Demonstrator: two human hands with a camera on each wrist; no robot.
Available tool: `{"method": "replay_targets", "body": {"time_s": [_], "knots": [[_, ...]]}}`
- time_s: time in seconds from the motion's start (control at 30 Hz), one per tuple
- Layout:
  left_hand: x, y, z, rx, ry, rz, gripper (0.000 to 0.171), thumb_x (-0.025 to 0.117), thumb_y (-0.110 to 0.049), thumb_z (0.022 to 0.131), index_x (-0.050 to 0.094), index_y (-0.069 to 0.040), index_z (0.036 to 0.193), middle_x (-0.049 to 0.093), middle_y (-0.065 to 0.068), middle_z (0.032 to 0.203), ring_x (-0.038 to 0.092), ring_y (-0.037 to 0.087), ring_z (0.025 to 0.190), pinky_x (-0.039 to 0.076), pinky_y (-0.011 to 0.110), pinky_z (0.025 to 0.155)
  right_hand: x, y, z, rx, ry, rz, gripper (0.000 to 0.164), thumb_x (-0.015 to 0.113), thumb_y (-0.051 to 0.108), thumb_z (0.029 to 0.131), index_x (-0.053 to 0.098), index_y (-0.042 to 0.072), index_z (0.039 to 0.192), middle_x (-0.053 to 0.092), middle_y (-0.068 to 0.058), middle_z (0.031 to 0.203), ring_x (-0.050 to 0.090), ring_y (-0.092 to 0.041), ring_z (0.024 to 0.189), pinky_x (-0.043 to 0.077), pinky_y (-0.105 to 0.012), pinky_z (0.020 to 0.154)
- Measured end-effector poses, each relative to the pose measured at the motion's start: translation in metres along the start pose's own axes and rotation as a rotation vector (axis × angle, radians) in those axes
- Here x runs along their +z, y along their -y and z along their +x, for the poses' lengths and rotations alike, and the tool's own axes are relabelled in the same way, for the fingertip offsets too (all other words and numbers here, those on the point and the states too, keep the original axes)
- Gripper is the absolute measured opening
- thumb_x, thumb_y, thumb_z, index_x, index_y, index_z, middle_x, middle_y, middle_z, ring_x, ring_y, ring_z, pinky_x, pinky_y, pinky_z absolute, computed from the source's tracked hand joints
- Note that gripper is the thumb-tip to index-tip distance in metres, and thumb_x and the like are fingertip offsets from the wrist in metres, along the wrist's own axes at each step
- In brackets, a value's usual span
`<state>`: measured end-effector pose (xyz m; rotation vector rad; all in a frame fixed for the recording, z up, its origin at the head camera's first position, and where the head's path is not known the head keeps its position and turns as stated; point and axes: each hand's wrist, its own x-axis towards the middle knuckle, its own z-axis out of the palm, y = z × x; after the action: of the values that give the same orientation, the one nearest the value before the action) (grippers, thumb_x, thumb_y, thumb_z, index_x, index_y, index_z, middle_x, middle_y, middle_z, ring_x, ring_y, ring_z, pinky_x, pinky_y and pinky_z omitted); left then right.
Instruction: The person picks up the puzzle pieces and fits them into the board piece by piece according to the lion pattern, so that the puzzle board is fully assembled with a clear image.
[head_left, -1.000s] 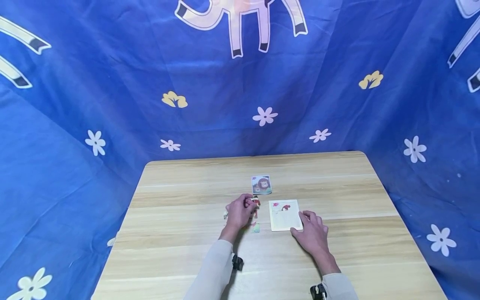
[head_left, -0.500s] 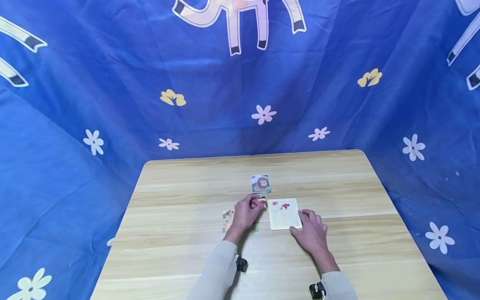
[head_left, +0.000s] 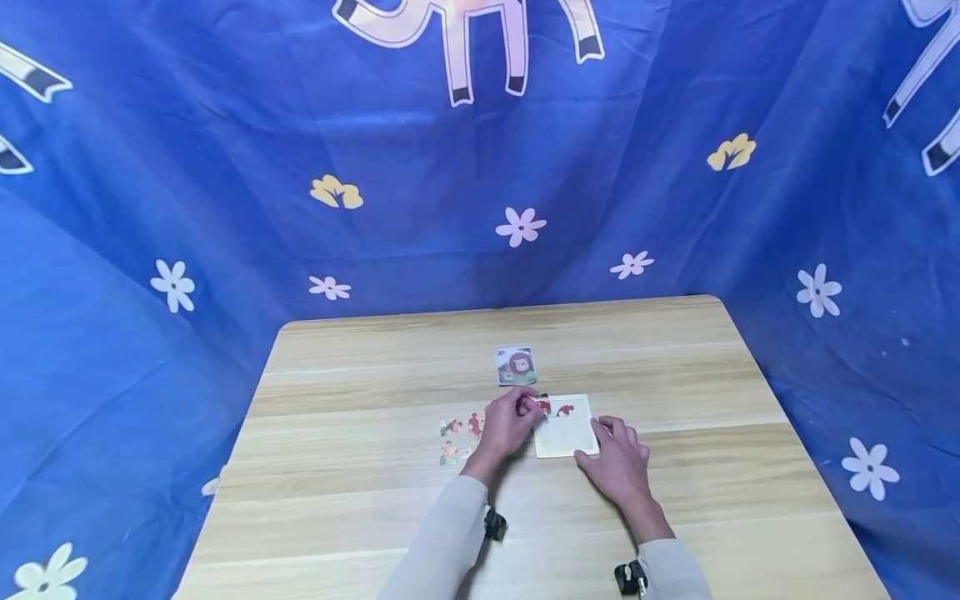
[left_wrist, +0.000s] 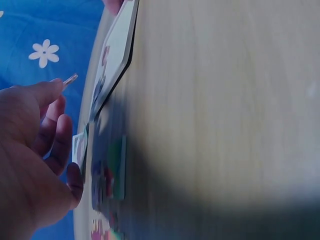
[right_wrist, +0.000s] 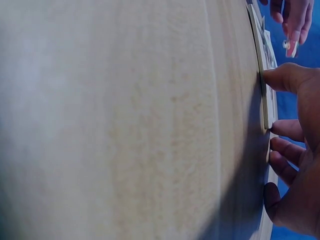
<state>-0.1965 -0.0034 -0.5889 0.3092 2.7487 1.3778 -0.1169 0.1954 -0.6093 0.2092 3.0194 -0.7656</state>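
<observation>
My left hand [head_left: 507, 427] pinches a small red and green jigsaw piece [head_left: 543, 406] between thumb and fingertips, over the upper left corner of a white puzzle tray [head_left: 566, 437]. In the left wrist view the piece [left_wrist: 71, 80] shows edge-on, raised above the tray [left_wrist: 117, 45]. A red printed part [head_left: 565, 411] shows near the tray's top. At the tray's lower right corner my right hand [head_left: 619, 462] holds its edges, thumb at the near side and index finger at the right side. The right wrist view shows that thumb [right_wrist: 282, 77] on the tray's edge.
Several loose jigsaw pieces [head_left: 450, 427] lie left of my left hand, some partly hidden by it. Behind the tray lies a picture card with a lion [head_left: 516, 367]. A blue printed cloth [head_left: 420, 250] hangs behind the wooden table [head_left: 360, 375].
My left hand has carried the jigsaw piece rightward from the loose pieces to over the tray's upper left corner, uncovering more loose pieces. My right hand keeps its hold on the tray.
</observation>
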Motion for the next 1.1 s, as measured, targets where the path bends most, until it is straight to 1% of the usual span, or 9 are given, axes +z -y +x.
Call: {"method": "replay_targets", "body": {"time_s": [0.17, 0.3, 0.4, 0.57, 0.67, 0.9, 1.1], "knots": [[0.008, -0.003, 0.003, 0.022, 0.003, 0.010, 0.026, 0.071, -0.021, 0.085, 0.067, -0.017, 0.110, 0.066, -0.009, 0.079, 0.057, 0.001, 0.072, 0.049, 0.021, 0.074, 0.000, 0.000, 0.001, -0.001, -0.009, -0.001, 0.073, 0.070, 0.046, 0.078, 0.052, 0.010, 0.139, 0.048, -0.008, 0.141, 0.042, -0.029, 0.124, 0.032, -0.050, 0.087], [0.012, -0.005, 0.006, 0.043, -0.009, 0.048, 0.026, 0.071, -0.021, 0.083, 0.068, -0.019, 0.109, 0.066, -0.010, 0.077, 0.058, 0.004, 0.074, 0.046, 0.031, 0.085, -0.001, 0.001, 0.001, -0.003, -0.011, -0.001, 0.073, 0.070, 0.047, 0.078, 0.053, 0.010, 0.138, 0.048, -0.008, 0.140, 0.042, -0.030, 0.126, 0.032, -0.050, 0.088], [0.016, -0.005, 0.007, 0.052, -0.015, 0.082, 0.024, 0.070, -0.021, 0.082, 0.069, -0.021, 0.107, 0.065, -0.011, 0.075, 0.058, 0.007, 0.076, 0.040, 0.038, 0.088, -0.001, 0.000, 0.001, -0.003, -0.008, -0.001, 0.073, 0.070, 0.047, 0.078, 0.053, 0.010, 0.138, 0.048, -0.008, 0.140, 0.042, -0.031, 0.127, 0.033, -0.050, 0.088], [0.023, -0.005, 0.009, 0.054, -0.004, 0.098, 0.024, 0.071, -0.022, 0.082, 0.069, -0.022, 0.106, 0.067, -0.012, 0.077, 0.057, 0.009, 0.078, 0.033, 0.036, 0.084, 0.000, -0.001, 0.001, -0.008, -0.008, -0.008, 0.073, 0.070, 0.048, 0.078, 0.053, 0.011, 0.138, 0.048, -0.007, 0.140, 0.042, -0.031, 0.127, 0.033, -0.050, 0.087], [0.028, -0.005, 0.011, 0.051, 0.009, 0.108, 0.026, 0.073, -0.024, 0.082, 0.068, -0.022, 0.107, 0.069, -0.012, 0.079, 0.057, 0.010, 0.080, 0.031, 0.035, 0.084, 0.001, -0.002, 0.002, -0.010, -0.009, -0.018, 0.073, 0.069, 0.049, 0.078, 0.053, 0.011, 0.138, 0.048, -0.006, 0.139, 0.043, -0.030, 0.126, 0.033, -0.049, 0.087], [0.036, -0.011, 0.013, 0.034, 0.054, 0.129, 0.027, 0.073, -0.029, 0.084, 0.067, -0.025, 0.110, 0.070, -0.014, 0.082, 0.055, 0.009, 0.082, 0.030, 0.038, 0.088, 0.002, -0.002, 0.002, -0.016, -0.026, -0.017, 0.072, 0.070, 0.049, 0.078, 0.054, 0.012, 0.138, 0.049, -0.006, 0.138, 0.043, -0.030, 0.125, 0.033, -0.049, 0.086], [0.044, -0.014, 0.015, 0.048, 0.062, 0.146, 0.026, 0.072, -0.030, 0.084, 0.067, -0.026, 0.109, 0.070, -0.017, 0.083, 0.057, 0.008, 0.085, 0.029, 0.039, 0.091, 0.002, -0.002, 0.001, -0.016, -0.024, -0.022, 0.072, 0.069, 0.049, 0.078, 0.055, 0.012, 0.137, 0.050, -0.006, 0.138, 0.043, -0.031, 0.125, 0.033, -0.049, 0.085]]}}
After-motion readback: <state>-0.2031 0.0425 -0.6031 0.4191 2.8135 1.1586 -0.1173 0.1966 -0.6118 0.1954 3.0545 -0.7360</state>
